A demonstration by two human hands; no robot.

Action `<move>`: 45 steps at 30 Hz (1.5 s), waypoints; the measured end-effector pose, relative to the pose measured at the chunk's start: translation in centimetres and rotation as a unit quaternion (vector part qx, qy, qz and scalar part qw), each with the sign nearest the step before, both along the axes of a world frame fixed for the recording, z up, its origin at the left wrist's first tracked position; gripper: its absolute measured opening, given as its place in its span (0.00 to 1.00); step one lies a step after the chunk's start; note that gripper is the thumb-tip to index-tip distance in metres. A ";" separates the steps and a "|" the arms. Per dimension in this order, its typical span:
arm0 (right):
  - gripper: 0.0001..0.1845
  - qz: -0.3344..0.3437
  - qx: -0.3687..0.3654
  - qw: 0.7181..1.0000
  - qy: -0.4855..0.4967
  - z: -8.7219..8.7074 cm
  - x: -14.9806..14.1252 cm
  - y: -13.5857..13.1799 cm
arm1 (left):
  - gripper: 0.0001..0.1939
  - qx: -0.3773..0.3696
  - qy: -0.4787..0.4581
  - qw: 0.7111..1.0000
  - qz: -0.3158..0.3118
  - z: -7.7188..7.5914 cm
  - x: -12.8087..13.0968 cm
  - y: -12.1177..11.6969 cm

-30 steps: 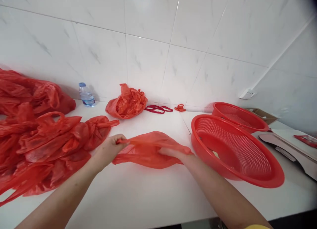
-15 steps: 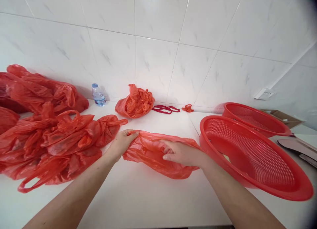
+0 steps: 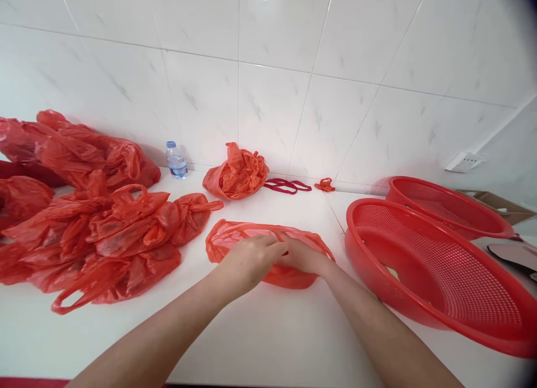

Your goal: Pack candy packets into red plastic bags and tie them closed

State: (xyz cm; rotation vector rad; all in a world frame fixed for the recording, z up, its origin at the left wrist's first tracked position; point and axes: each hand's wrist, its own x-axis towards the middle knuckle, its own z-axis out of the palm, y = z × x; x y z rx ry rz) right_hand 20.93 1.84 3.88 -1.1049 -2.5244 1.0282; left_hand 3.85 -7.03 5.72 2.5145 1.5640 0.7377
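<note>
In the head view, I am working both hands over a thin red plastic bag (image 3: 289,278), which is lying widthwise on the white counter (image 3: 251,343), its mouth gaping, between a heap of knotted red bags (image 3: 126,226) at left and a large red basket (image 3: 423,276) at right. My left hand (image 3: 251,259) is reaching across the bag's near edge, back uppermost, its fingers (image 3: 273,246) curling well inward, their tips coming up against or just beside my other hand. My right hand (image 3: 302,256) is dipping into the bag's mouth, its fingers partly hiding behind the left ones. How far open either set of fingers is, and whether they are gripping anything, I cannot tell, as the two hands are overlapping.

Beyond the bag, a bundle of crumpled red plastic (image 3: 237,174) is sitting near the tiled wall (image 3: 277,108), with a water bottle (image 3: 177,161) standing to its left and dark red straps (image 3: 287,186) lying just to its right. A second red basket (image 3: 451,206) is resting behind the first, and a cardboard box (image 3: 499,203) is showing past it.
</note>
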 end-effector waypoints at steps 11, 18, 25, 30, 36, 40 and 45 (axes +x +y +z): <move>0.23 -0.028 -0.125 0.988 0.084 -1.6 4.7 4.1 | 0.33 -0.174 0.105 0.973 0.106 -2.6 -5.7 2.4; 0.10 -0.074 0.143 0.976 0.146 -0.1 1.4 1.1 | 0.13 0.025 0.041 0.999 0.018 0.5 -4.5 -0.6; 0.14 -0.013 0.219 0.974 0.055 -1.7 0.3 0.6 | 0.15 0.029 0.024 0.999 0.020 -0.7 -4.7 -0.5; 0.16 -0.025 0.183 0.983 0.003 -3.3 0.4 0.2 | 0.12 -0.070 -0.009 0.994 0.083 -3.3 -2.1 2.4; 0.36 -0.065 0.150 0.981 -0.104 -3.7 1.4 1.4 | 0.26 -0.148 -0.012 0.982 0.112 -4.7 -2.7 3.2; 0.31 -0.053 0.189 0.978 -0.069 -2.4 1.2 0.6 | 0.28 -0.124 0.007 0.987 0.100 -3.6 -3.2 2.8; 0.15 -0.054 0.313 0.946 0.064 2.2 3.9 -3.3 | 0.15 0.088 0.003 0.993 0.079 -2.0 -3.6 0.9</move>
